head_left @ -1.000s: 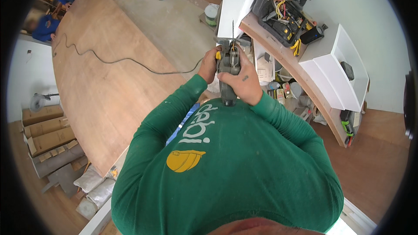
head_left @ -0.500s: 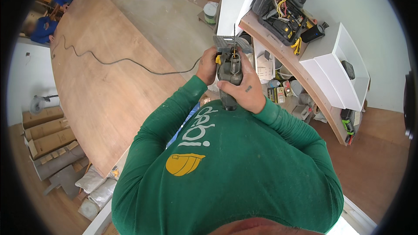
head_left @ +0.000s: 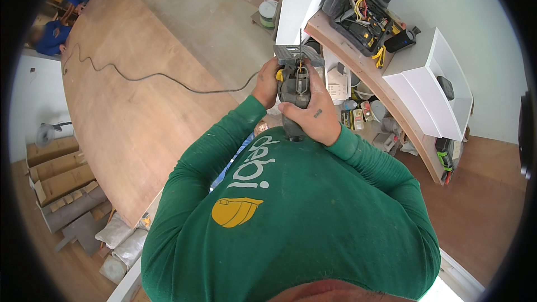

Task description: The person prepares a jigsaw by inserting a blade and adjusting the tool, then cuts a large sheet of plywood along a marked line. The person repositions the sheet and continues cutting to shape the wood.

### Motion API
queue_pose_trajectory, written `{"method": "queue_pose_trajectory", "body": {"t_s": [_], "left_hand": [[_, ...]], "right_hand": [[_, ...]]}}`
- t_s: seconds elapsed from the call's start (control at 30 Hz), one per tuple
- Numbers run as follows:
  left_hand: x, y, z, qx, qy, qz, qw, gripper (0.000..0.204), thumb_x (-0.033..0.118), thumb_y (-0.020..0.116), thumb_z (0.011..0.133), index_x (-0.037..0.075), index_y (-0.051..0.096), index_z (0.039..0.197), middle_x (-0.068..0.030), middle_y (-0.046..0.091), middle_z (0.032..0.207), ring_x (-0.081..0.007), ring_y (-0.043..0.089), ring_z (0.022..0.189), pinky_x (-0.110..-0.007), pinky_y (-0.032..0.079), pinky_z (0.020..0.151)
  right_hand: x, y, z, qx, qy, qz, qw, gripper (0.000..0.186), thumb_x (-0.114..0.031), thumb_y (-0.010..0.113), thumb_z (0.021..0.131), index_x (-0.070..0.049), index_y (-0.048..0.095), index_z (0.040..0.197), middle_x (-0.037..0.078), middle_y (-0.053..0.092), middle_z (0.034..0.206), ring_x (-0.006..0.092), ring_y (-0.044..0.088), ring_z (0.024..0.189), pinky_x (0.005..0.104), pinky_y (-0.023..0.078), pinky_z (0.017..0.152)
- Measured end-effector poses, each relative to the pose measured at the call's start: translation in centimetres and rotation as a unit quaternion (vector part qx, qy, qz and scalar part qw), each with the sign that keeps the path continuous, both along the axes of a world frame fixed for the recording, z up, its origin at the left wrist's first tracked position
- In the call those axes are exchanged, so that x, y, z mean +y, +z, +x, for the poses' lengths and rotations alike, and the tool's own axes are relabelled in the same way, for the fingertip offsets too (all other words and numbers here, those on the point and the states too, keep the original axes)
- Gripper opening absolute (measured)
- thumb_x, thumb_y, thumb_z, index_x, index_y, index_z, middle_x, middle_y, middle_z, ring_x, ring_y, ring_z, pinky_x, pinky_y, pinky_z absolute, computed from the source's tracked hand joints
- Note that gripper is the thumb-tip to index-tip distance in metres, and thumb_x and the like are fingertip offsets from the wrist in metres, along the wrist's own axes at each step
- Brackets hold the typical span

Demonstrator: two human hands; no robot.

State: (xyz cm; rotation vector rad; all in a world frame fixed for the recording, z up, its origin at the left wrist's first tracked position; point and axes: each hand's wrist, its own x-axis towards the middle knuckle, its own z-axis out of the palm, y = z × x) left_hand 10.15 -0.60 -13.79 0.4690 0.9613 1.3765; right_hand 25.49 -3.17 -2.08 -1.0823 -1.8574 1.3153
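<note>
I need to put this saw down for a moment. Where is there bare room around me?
The big curved wooden panel on your left is bare apart from the black cord. The curved shelf on your right is crowded with tools and boxes.

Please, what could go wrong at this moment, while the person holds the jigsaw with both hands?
1. The jigsaw has its thin blade bare and pointing away from the body; the left hand grips close to the front, so a slip could possibly bring fingers near it.
2. The black power cord lies in loops across the wooden board; it might snag or get cut.
3. The right hand covers the rear of the tool, close to the chest.
</note>
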Motion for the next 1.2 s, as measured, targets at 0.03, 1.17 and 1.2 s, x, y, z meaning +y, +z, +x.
{"method": "queue_pose_trajectory", "body": {"t_s": [0.03,1.17,1.2], "left_hand": [[0.0,0.1,0.0,-0.007,-0.002,-0.011,1.0,0.04,0.029,0.042,0.107,0.002,0.065,0.125,-0.0093,0.07,0.118,-0.0173,0.065,0.105,-0.032,0.051,0.095],[-0.4,-0.7,0.3,-0.031,-0.005,-0.008,0.999,0.041,0.02,0.037,0.104,0.002,0.06,0.132,-0.0109,0.066,0.125,-0.0191,0.063,0.114,-0.034,0.047,0.102],[-0.4,-0.7,0.3,-0.013,-0.003,-0.003,1.0,0.041,0.02,0.037,0.103,0.001,0.06,0.132,-0.0109,0.066,0.125,-0.0192,0.063,0.114,-0.034,0.047,0.102]], "right_hand": [[0.0,-0.1,0.0,-0.01,-0.005,0.005,1.0,0.104,-0.019,0.082,0.076,0.013,0.027,0.157,0.025,0.053,0.143,0.029,0.053,0.133,0.0368,0.04,0.114],[6.0,-4.7,2.6,0.117,-0.042,0.069,0.99,0.061,-0.005,0.059,0.092,-0.005,0.046,0.152,0.014,0.056,0.148,0.0292,0.05,0.141,0.0411,0.041,0.115],[6.6,-4.8,2.7,0.079,-0.027,0.087,0.993,0.062,-0.001,0.059,0.089,-0.006,0.049,0.15,0.013,0.058,0.147,0.0297,0.051,0.14,0.041,0.042,0.114]]}}
